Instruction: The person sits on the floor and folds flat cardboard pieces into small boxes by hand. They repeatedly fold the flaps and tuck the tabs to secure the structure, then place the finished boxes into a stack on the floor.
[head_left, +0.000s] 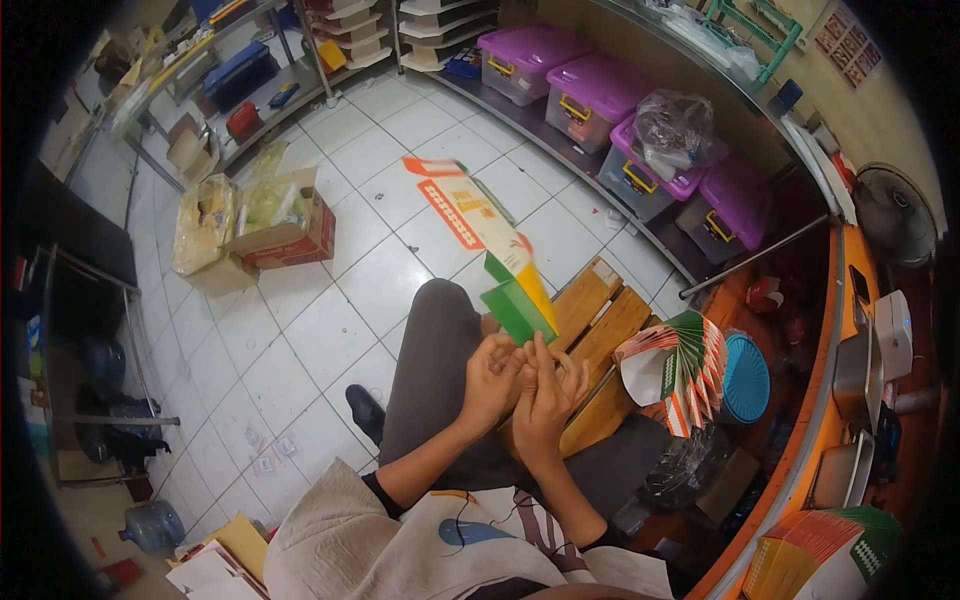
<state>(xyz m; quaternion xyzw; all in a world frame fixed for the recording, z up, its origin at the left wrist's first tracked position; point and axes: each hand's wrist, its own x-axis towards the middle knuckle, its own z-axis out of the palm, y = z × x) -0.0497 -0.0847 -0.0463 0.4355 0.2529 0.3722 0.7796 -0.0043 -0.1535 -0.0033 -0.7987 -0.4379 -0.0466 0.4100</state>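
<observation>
Both hands [520, 375] pinch flat carton [487, 240], seemingly pointing up-left, away.

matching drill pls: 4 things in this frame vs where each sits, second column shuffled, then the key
Things
1. flat carton blank
2. purple-lidded bins
3. blue round basket
4. water jug

Places
A. floor, lower left
B. shelf along the far wall
C. held between both hands, left hand and right hand
D. right of the fanned stack of folded cartons

Pairs: 1-C, 2-B, 3-D, 4-A
</observation>
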